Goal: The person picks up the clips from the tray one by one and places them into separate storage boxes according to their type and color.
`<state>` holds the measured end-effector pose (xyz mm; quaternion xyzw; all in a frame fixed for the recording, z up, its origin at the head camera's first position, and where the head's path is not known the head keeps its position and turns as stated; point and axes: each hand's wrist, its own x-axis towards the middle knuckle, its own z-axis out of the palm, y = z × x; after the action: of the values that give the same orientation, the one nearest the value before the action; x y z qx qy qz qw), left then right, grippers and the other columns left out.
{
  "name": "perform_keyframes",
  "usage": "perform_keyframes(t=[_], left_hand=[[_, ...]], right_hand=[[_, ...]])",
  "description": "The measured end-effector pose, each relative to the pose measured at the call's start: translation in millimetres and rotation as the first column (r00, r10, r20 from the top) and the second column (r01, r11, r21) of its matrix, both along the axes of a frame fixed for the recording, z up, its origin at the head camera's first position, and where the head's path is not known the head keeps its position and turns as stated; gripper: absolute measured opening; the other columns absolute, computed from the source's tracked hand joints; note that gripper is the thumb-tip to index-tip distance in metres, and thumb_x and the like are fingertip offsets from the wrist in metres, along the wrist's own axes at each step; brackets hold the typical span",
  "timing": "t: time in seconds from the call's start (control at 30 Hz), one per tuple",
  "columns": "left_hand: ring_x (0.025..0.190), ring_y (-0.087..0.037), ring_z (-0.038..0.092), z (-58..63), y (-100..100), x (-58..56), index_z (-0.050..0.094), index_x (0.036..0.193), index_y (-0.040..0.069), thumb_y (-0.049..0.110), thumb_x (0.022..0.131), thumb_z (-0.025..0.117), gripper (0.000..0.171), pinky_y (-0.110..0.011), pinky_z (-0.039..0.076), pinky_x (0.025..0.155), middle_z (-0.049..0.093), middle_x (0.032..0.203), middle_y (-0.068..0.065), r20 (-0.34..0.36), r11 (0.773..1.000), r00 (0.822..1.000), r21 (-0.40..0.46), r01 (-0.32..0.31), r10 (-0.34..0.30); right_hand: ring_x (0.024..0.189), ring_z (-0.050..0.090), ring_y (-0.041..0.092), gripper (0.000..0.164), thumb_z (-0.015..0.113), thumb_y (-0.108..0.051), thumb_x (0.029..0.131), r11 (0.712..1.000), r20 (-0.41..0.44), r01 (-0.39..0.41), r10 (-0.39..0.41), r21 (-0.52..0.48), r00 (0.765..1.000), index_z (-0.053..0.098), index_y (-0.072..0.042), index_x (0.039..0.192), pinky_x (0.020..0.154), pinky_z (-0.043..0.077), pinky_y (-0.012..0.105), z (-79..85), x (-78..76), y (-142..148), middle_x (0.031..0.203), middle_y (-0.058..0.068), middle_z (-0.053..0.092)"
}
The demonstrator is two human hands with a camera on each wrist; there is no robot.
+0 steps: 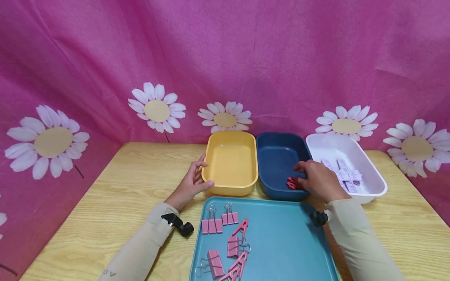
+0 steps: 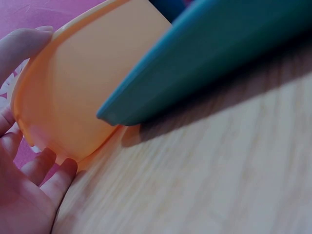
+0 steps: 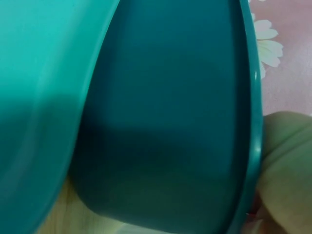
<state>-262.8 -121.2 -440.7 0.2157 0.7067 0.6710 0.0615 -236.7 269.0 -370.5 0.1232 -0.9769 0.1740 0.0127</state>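
At the near left corner of a yellow plastic bin (image 1: 230, 164), my left hand (image 1: 191, 181) is spread with its fingers along the outer wall. The left wrist view shows the thumb (image 2: 29, 41) against the rim and the fingertips low on the wall. My right hand (image 1: 318, 177) reaches over the near right side of a dark blue bin (image 1: 281, 156), its thumb and index finger apart. Red clothespins (image 1: 292, 183) are low in that bin, close to the thumb. The right wrist view shows the blue bin's outer wall (image 3: 170, 97); its rim hides most of the fingers.
A teal tray (image 1: 284, 234) in front carries several pink binder clips (image 1: 212, 226) and pinkish-red clothespins (image 1: 241, 226). Right of the blue bin, a white bin (image 1: 372, 183) holds bundled measuring tapes (image 1: 346, 175). A magenta daisy-print cloth (image 1: 281, 78) hangs behind the wooden table (image 1: 123, 187).
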Motion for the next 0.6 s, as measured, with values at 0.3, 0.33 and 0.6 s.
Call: perform_keyframes(t=[0.3, 0.33, 0.6], left_hand=[[0.145, -0.022, 0.018, 3.3, 1.9, -2.7, 0.034, 0.130, 0.008, 0.007, 0.089, 0.068, 0.053, -0.035, 0.024, 0.115, 0.006, 0.161, 0.012, 0.004, 1.000, 1.000, -0.011, -0.008, 0.008], [0.145, -0.021, 0.019, 3.7, 2.2, -2.9, 0.034, 0.130, 0.007, 0.006, 0.089, 0.068, 0.053, -0.034, 0.025, 0.114, 0.007, 0.161, 0.012, 0.012, 1.000, 1.000, -0.006, -0.007, 0.007], [0.145, -0.027, 0.019, 19.2, 2.9, 8.1, 0.032, 0.130, 0.000, 0.002, 0.088, 0.067, 0.055, -0.038, 0.025, 0.114, 0.003, 0.162, 0.001, 0.045, 1.000, 0.999, -0.015, 0.006, -0.005]], right_hand=[[0.095, 0.058, 0.034, 0.037, 0.074, -0.011, 0.083, 0.997, -0.032, -0.019, 0.017, -0.074, 0.999, 0.065, -0.001, 0.117, 0.080, 0.053, 0.052, 6.0, 5.5, 2.1, 0.106, 0.020, 0.064], [0.096, 0.058, 0.035, 0.038, 0.074, -0.011, 0.083, 0.996, -0.034, -0.024, 0.021, -0.088, 0.999, 0.064, 0.000, 0.118, 0.081, 0.053, 0.052, 6.5, 6.6, 2.4, 0.107, 0.021, 0.064], [0.098, 0.060, 0.033, 0.034, 0.073, -0.007, 0.083, 0.987, -0.121, -0.083, 0.066, -0.137, 0.990, 0.065, 0.001, 0.115, 0.085, 0.052, 0.053, 15.7, 16.8, -3.2, 0.108, 0.018, 0.066]])
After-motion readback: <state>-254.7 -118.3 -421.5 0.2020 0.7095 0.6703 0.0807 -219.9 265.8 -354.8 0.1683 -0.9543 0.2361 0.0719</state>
